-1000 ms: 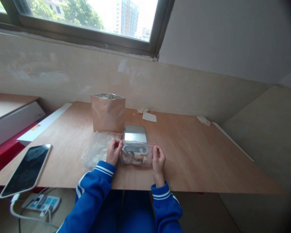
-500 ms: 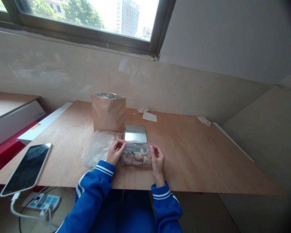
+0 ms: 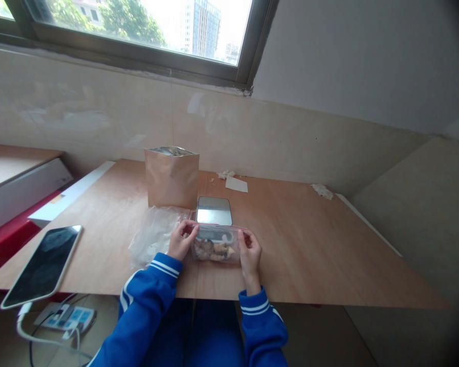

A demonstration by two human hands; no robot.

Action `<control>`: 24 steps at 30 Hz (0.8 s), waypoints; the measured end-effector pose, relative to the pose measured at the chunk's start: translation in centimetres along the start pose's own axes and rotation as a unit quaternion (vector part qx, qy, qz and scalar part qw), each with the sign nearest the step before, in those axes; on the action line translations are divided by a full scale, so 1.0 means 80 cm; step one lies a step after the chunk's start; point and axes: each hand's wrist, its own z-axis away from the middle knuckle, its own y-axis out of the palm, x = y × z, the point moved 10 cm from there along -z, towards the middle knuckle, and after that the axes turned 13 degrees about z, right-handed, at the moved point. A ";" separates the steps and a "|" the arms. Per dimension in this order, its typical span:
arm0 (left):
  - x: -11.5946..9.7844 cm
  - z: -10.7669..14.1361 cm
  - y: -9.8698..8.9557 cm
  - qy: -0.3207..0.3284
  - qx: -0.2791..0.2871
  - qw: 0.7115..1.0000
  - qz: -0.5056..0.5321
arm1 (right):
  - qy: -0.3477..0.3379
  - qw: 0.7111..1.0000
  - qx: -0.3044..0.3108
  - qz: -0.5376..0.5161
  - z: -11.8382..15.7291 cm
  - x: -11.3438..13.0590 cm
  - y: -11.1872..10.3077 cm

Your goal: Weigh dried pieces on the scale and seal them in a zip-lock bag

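Observation:
A clear zip bag (image 3: 214,251) with a red seal strip holds several brownish, lumpy dried pieces in its lower part. My left hand (image 3: 182,239) pinches the bag's upper left corner between thumb and fingers. At the upper right corner, my right hand (image 3: 250,248) grips it the same way, so the top edge is stretched straight between them. Just behind the bag lies a flat scale (image 3: 214,210) with a shiny silver plate, its near edge partly hidden. A pile of clear plastic bags (image 3: 153,232) lies beside my left hand.
An open brown paper pouch (image 3: 172,178) with a silvery lining stands behind the plastic bags. At the left edge rests a tablet (image 3: 44,266) on a charging cable, above a power strip (image 3: 71,317). A white card (image 3: 236,184) and crumpled tissue (image 3: 322,191) lie toward the back.
My right hand has shifted very slightly to the right, and the bag's top edge looks pulled straighter. My left hand stays in place.

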 end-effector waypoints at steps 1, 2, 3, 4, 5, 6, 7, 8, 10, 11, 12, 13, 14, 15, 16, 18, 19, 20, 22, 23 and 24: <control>0.000 0.000 0.000 -0.002 0.000 1.000 0.000 | -0.001 1.000 -0.002 0.000 0.000 0.000 0.000; 0.000 0.000 0.001 -0.003 0.000 1.000 0.001 | -0.003 1.000 -0.004 -0.001 0.000 0.000 -0.001; 0.000 0.000 0.001 -0.005 0.000 1.000 0.002 | -0.003 1.000 -0.005 -0.001 0.000 0.000 -0.001; 0.000 0.000 0.001 -0.006 0.000 1.000 0.002 | -0.003 1.000 -0.006 -0.002 0.000 -0.001 -0.002; 0.000 0.000 0.001 -0.006 -0.001 1.000 0.002 | -0.001 1.000 -0.006 -0.003 0.000 -0.002 -0.002; 0.000 0.000 0.001 -0.006 -0.002 1.000 0.003 | 0.001 1.000 -0.005 -0.004 0.000 -0.003 -0.002; 0.000 0.000 0.001 -0.006 -0.001 1.000 0.004 | 0.003 1.000 -0.005 -0.007 0.000 -0.003 -0.002; 0.000 -0.001 0.001 -0.006 0.001 1.000 0.006 | 0.006 1.000 -0.003 -0.011 0.000 -0.003 -0.001; -0.001 -0.001 0.004 -0.005 0.013 1.000 0.010 | 0.011 1.000 0.005 -0.025 0.000 -0.002 0.000; -0.001 -0.001 0.006 -0.007 0.024 1.000 0.009 | 0.013 0.999 0.012 -0.033 0.000 0.000 0.002; -0.001 0.000 0.009 -0.011 0.037 0.999 0.007 | 0.013 0.999 0.021 -0.039 0.001 0.003 0.003; 0.001 0.000 0.012 -0.017 0.050 0.999 0.004 | 0.012 0.999 0.031 -0.043 0.001 0.006 0.006; 0.002 0.001 0.014 -0.023 0.062 0.998 0.001 | 0.009 0.998 0.041 -0.044 0.002 0.009 0.008; 0.003 0.002 0.016 -0.029 0.069 0.997 0.000 | 0.008 0.998 0.050 -0.044 0.003 0.012 0.010; 0.003 0.002 0.017 -0.031 0.073 0.997 0.001 | 0.008 0.997 0.060 -0.045 0.004 0.014 0.012; 0.001 0.003 0.016 -0.025 0.071 0.997 0.005 | 0.015 0.996 0.077 -0.052 0.006 0.015 0.017; -0.001 0.003 0.016 -0.019 0.069 0.997 0.007 | 0.020 0.995 0.083 -0.057 0.007 0.015 0.019; -0.002 0.003 0.016 -0.015 0.068 0.998 0.008 | 0.024 0.994 0.086 -0.062 0.007 0.014 0.020; -0.003 0.003 0.015 -0.011 0.067 0.998 0.008 | 0.025 0.994 0.084 -0.066 0.007 0.014 0.020; -0.004 0.003 0.015 -0.010 0.066 0.998 0.008 | 0.023 0.994 0.081 -0.066 0.007 0.015 0.019; -0.005 0.003 0.015 -0.008 0.066 0.998 0.008 | 0.019 0.995 0.077 -0.065 0.006 0.015 0.018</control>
